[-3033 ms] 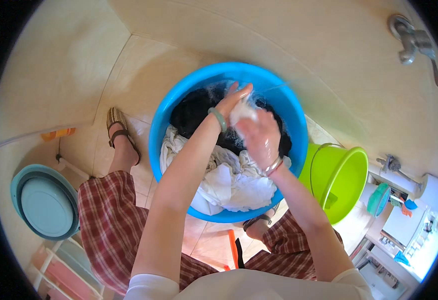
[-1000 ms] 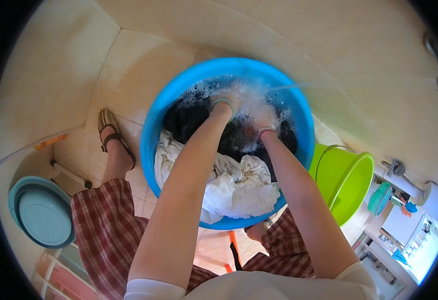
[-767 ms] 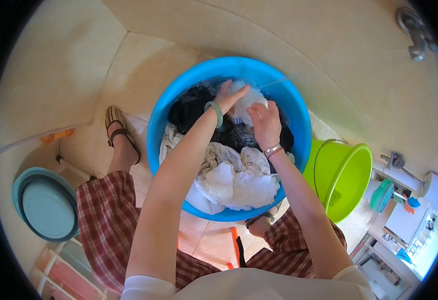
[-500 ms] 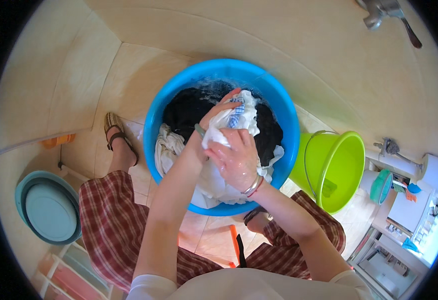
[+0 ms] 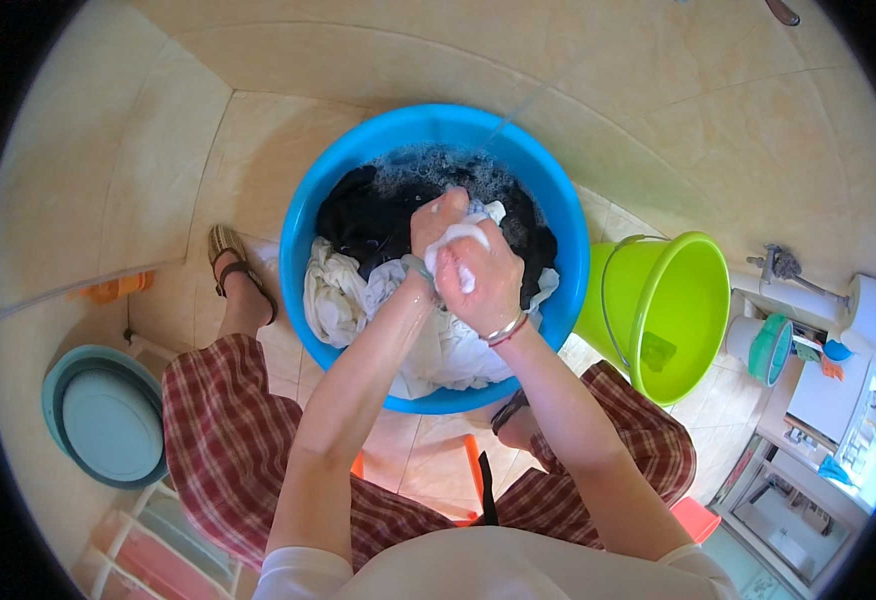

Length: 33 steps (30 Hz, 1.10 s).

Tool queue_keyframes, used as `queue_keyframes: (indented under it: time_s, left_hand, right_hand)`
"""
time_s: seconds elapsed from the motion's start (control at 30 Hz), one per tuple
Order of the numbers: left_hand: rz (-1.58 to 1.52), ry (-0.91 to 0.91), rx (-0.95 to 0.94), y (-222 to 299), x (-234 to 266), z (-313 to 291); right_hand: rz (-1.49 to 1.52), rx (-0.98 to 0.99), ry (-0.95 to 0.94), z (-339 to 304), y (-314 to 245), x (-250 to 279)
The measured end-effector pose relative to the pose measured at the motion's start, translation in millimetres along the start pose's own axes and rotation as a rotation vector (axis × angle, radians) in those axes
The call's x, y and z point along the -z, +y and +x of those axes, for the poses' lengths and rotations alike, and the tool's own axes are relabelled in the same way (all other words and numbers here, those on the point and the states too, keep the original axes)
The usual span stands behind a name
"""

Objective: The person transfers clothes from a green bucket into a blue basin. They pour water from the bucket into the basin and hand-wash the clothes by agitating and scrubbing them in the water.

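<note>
1. Much of the white cloth (image 5: pixel 458 235) is hidden inside the person's hands; only folds show between the fingers. The faucet handle (image 5: pixel 782 12) is cut off at the upper right edge, and the lower layers of laundry are covered.
2. Half a second ago the cloth hung looser, with a blue-checked patch in plain sight; now it is squeezed into a tight wad. More of the faucet was in view then.
3. The cloth looks wet and crumpled, with a hint of blue at its upper end. It is held above the middle of a round blue basin (image 5: pixel 572 240), over dark clothes (image 5: pixel 358 215) and other white clothes (image 5: pixel 333 300).
4. The left hand (image 5: pixel 440 222) and right hand (image 5: pixel 486 278) are pressed together, fingers curled around the wad.
</note>
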<state>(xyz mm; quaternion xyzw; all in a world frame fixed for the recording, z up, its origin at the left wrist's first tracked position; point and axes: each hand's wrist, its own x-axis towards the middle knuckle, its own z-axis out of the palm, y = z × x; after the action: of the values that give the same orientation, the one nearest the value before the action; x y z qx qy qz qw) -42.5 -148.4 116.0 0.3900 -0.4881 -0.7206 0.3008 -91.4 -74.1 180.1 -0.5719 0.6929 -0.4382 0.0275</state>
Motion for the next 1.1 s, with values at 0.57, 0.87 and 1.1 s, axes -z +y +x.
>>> queue_keyframes:
  time_s: [0.57, 0.87, 1.1]
  left_hand:
    - [0.339, 0.322, -0.104, -19.4, 23.1, 40.5]
    - [1.357, -0.275, 0.094, -49.6, 26.4, 91.4]
    - [1.457, -0.394, 0.132, -87.4, 36.5, 120.4]
  right_hand:
    - [-0.009, -0.819, 0.132, -21.5, 166.5, -16.6]
    - [-0.634, -0.498, -0.34, -26.7, 154.2, -66.0]
    - [-0.614, -0.673, -0.613, -33.8, 193.5, -107.0]
